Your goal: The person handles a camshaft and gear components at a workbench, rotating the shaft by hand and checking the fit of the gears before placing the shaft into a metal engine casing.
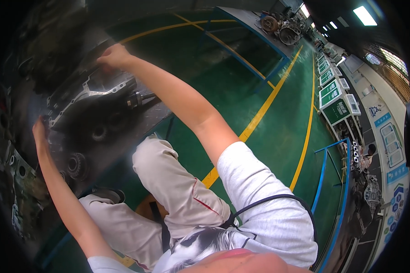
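My right hand point(115, 57) is stretched forward over the workbench point(127, 125), its fingers closed at the far end of a dark metal casing. The casing has a bright, bolt-holed flange point(89, 93). My left hand point(39, 132) is at the casing's near left end, with its fingers pinched together. A thin dark edge runs between the hands, but what the fingers hold is too dim to make out. A shaft point(135, 98) lies to the right of the casing. Nearer me are a toothed gear point(77, 164) and a ring-shaped part point(99, 133).
Grey metal housings point(25, 173) crowd the left side. I sit on a round stool point(146, 207) at the bench edge. Further off stand a blue-framed table with an engine assembly point(280, 28), green-and-white cabinets point(335, 107), and a blue-framed rack point(346, 177) with metal parts.
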Action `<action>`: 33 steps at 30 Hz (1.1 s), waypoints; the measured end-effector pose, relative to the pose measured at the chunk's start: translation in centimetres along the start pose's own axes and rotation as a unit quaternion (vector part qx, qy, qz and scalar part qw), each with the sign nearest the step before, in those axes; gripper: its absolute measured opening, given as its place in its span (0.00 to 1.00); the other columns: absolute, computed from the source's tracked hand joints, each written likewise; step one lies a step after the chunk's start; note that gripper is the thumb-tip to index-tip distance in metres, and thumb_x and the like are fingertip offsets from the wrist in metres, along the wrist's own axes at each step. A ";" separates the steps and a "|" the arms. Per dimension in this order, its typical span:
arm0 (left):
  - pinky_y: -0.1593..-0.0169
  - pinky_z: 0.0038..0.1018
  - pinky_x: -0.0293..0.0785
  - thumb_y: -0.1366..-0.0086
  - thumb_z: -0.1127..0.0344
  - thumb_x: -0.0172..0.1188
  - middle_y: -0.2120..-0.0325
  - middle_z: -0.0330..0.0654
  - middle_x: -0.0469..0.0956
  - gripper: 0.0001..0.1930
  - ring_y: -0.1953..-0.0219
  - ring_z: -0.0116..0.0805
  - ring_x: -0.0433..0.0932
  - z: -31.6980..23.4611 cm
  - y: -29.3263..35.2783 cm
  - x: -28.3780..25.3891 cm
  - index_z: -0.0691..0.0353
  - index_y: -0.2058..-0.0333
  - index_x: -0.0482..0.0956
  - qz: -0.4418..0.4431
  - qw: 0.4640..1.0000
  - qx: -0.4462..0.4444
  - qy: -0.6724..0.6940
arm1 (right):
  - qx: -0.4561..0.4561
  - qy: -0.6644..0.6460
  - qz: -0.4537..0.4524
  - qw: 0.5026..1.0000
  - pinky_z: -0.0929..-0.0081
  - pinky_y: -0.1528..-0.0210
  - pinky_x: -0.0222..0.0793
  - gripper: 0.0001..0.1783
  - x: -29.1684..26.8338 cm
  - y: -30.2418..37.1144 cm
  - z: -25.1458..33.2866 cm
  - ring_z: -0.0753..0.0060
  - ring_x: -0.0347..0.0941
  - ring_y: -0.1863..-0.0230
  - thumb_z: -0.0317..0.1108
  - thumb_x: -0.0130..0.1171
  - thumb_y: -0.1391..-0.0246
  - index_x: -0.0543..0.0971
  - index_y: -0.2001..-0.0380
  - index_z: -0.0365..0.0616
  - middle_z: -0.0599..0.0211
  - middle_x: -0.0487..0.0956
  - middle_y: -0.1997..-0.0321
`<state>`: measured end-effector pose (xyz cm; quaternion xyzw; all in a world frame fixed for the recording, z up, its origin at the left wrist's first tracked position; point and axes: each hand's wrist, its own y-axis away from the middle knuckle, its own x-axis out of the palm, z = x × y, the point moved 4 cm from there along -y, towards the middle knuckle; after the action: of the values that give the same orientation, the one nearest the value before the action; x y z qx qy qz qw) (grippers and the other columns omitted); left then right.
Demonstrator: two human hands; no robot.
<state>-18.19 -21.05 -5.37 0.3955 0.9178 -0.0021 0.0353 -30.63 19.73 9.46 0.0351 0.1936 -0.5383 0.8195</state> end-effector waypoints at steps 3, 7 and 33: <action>0.83 0.20 0.49 0.34 0.54 0.51 0.87 0.29 0.63 0.16 0.88 0.20 0.56 0.3 -0.4 0.6 0.59 0.70 0.78 0.024 0.999 -0.008 0.035 | -0.018 -0.025 0.022 0.999 0.76 0.74 0.78 0.12 -0.6 -0.5 -0.4 0.70 0.79 0.78 0.30 0.65 0.53 0.80 0.70 0.29 0.56 0.81 0.74; 0.81 0.20 0.53 0.36 0.56 0.53 0.85 0.29 0.66 0.13 0.85 0.20 0.60 1.5 -2.1 -1.9 0.57 0.72 0.79 -0.002 0.998 -0.005 0.061 | -0.017 -0.013 0.025 0.999 0.75 0.74 0.78 0.12 1.0 -0.9 0.4 0.69 0.79 0.78 0.30 0.65 0.52 0.80 0.69 0.29 0.55 0.81 0.72; 0.67 0.26 0.71 0.41 0.53 0.59 0.74 0.35 0.76 0.17 0.71 0.27 0.74 2.3 -2.1 1.7 0.62 0.64 0.80 -0.036 0.994 -0.086 0.061 | -0.099 0.266 -0.066 0.957 0.66 0.51 0.71 0.12 1.5 0.3 0.3 0.57 0.77 0.56 0.42 0.63 0.53 0.84 0.67 0.49 0.58 0.82 0.61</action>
<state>-20.73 -21.28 -7.85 0.3567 0.9287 0.1001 0.0128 -29.78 18.50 9.18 0.0829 0.4583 -0.5403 0.7008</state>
